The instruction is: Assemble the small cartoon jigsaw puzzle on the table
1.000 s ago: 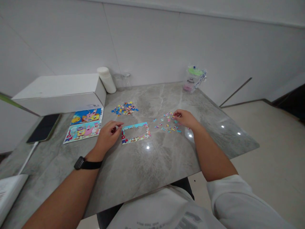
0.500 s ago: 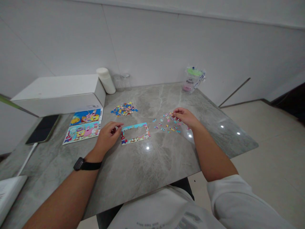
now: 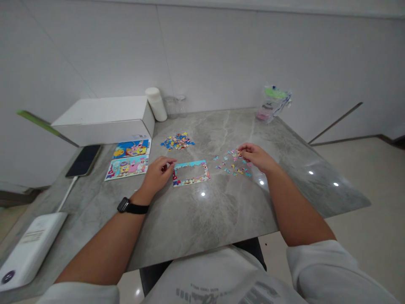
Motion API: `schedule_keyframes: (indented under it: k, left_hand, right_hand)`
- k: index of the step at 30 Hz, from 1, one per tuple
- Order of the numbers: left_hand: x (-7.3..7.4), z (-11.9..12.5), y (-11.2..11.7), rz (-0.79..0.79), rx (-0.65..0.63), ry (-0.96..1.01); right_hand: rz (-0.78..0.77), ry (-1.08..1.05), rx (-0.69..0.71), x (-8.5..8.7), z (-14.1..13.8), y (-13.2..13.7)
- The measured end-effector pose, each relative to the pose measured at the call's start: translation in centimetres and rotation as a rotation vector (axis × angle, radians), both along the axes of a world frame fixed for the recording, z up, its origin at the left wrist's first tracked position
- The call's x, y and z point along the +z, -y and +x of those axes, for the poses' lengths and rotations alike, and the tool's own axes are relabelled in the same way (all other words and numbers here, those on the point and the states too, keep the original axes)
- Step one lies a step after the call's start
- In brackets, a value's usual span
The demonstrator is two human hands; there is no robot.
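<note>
My head view had swung left. Just right of my loosely curled left hand (image 3: pixel 157 175), the colourful rectangular jigsaw border (image 3: pixel 192 180) lay joined, centre unfilled; left of my narrowed right hand (image 3: pixel 257 158), small pastel knobbed pieces (image 3: pixel 234 173) lay unplaced. I couldn't tell either grip.

No wording can be made out with certainty; all the print is too small or blurred. A white power bank (image 3: pixel 34 251) near the left edge of the table (image 3: pixel 215 219) bears several short lines of print and, at its nearer end, a round dark purple mark. Toward the far left corner, the white box (image 3: pixel 107 112) has a small printed label low on its front, by the right end. Dark lettering marks the clear plastic bag (image 3: pixel 268 106) at the far right corner. Below the near edge, the pale shirt (image 3: pixel 221 266) carries a thin line of letters and larger grey print.
</note>
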State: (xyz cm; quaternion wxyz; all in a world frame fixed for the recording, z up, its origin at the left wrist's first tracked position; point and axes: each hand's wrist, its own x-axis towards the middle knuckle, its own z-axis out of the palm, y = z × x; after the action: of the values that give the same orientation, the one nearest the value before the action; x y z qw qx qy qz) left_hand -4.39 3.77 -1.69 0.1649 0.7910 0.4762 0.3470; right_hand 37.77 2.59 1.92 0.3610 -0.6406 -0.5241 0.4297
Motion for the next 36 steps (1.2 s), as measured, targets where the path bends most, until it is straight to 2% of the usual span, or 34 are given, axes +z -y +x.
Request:
schedule_keyframes:
  k: [8,12,15,22,25,27,30,33,36]
  left_hand:
    - [0.2,0.2,0.2,0.036,-0.043,-0.013]
    - [0.7,0.5,1.0,0.062,-0.093,-0.054]
    - [1.1,0.8,1.6,0.096,-0.145,-0.066]
    - [1.8,1.0,2.2,0.139,-0.245,-0.115]
    - [2.2,1.1,2.6,0.129,-0.303,-0.161]
    - [2.5,1.2,3.0,0.113,-0.348,-0.174]
    - [2.8,1.3,3.4,0.096,-0.384,-0.174]
    - [2.8,1.2,3.4,0.100,-0.379,-0.193]
    - [2.6,1.1,3.3,0.096,-0.398,-0.239]
  right_hand:
    - [0.044,-0.034,0.051,-0.9,-1.7,-0.2]
    - [0.122,-0.016,0.124,-0.3,-3.9,-0.1]
    - [0.199,0.036,0.239,1.4,-5.8,0.0]
    - [0.315,0.291,0.476,7.7,-11.1,-0.4]
    - [0.348,0.356,0.559,8.6,-13.5,-0.9]
    - [0.368,0.398,0.587,7.9,-14.9,-1.3]
    - [0.355,0.469,0.659,5.4,-16.3,-1.8]
    - [0.273,0.505,0.749,2.6,-16.9,-2.0]
    - [0.212,0.495,0.764,0.8,-17.0,-2.3]
